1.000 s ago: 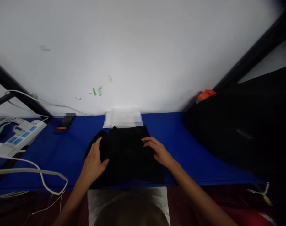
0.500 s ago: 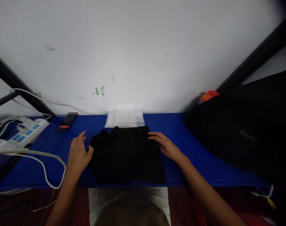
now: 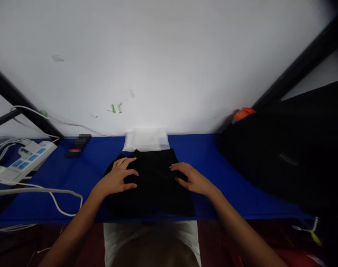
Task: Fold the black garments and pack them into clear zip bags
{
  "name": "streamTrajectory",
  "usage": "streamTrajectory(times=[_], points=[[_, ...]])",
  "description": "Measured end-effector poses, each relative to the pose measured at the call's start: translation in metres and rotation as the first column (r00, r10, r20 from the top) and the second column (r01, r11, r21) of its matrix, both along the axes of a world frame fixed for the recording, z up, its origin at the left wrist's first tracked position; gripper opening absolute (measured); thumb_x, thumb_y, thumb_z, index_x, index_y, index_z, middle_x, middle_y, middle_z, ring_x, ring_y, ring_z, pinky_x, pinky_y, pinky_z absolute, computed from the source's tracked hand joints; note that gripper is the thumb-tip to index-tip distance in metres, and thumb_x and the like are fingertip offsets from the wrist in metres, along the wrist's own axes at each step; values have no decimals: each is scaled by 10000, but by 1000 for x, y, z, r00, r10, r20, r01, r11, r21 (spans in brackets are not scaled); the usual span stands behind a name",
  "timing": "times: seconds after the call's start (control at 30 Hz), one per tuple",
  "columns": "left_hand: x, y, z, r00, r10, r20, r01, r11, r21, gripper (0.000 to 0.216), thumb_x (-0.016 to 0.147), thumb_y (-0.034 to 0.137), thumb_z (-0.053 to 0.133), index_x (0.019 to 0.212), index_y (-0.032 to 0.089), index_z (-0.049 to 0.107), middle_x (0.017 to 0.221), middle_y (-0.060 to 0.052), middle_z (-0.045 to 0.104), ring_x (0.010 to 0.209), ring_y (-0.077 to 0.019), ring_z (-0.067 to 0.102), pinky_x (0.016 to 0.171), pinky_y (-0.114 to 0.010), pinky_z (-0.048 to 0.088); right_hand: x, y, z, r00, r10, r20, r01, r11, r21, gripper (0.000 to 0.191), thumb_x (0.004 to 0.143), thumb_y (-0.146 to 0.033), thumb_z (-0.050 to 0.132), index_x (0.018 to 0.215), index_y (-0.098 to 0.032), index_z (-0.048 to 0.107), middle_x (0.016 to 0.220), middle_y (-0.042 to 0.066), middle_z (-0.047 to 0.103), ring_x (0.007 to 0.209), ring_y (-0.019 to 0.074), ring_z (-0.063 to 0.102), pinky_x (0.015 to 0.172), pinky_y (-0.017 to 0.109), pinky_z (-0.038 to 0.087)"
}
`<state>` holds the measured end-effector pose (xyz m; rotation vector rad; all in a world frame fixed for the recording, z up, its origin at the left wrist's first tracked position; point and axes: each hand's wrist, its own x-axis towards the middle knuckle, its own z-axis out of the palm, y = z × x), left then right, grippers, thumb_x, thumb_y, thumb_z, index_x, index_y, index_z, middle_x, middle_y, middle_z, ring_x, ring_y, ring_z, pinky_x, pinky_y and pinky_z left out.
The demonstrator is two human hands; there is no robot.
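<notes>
A black cloth garment lies folded on the blue table in front of me; its exact kind does not show. My left hand rests over its left part, palm down with fingers spread. Along the right edge of the cloth, my right hand lies with its fingers apart and fingertips on the fabric. Neither hand grips anything. Just behind the garment is a small stack of clear or white plastic bags, close to its far edge.
On the left are a white power strip with cables and a dark phone-like object, partly pixelated. A large black fabric heap covers the right side, an orange item behind it. A white wall rises at the back.
My left hand has moved right, from beside the cloth's left edge onto its top. My right hand has shifted slightly down and still touches the right side.
</notes>
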<state>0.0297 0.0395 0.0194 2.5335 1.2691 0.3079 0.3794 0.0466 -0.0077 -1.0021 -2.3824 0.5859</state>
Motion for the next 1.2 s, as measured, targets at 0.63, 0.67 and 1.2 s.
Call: streamTrajectory(times=[0.63,0.67,1.2], points=[[12,57,-14,836,533,-130,-475,822,314,339,970,398,416,1086,144,609,1066,-155,644,1042,-316,574,878,-424,403,-41,76,0,832,-505,230,470,862,189,151,949,-232,465,1039,-189,578,996,128,665,901,266,631,710,346,496],[7,56,-16,838,528,-137,-474,829,295,369,965,434,428,1118,145,597,1070,-149,648,1035,-310,584,867,-413,415,-42,76,-1,817,-527,235,487,848,208,157,940,-224,477,1057,-184,573,1019,142,651,929,280,621,718,358,499],[2,19,-9,959,282,-39,-263,931,253,248,942,310,500,1129,182,600,1097,-102,612,1027,-271,560,880,-402,440,-66,13,-3,853,-245,460,134,956,261,292,932,-419,568,998,-139,622,990,156,628,928,301,587,799,413,492]])
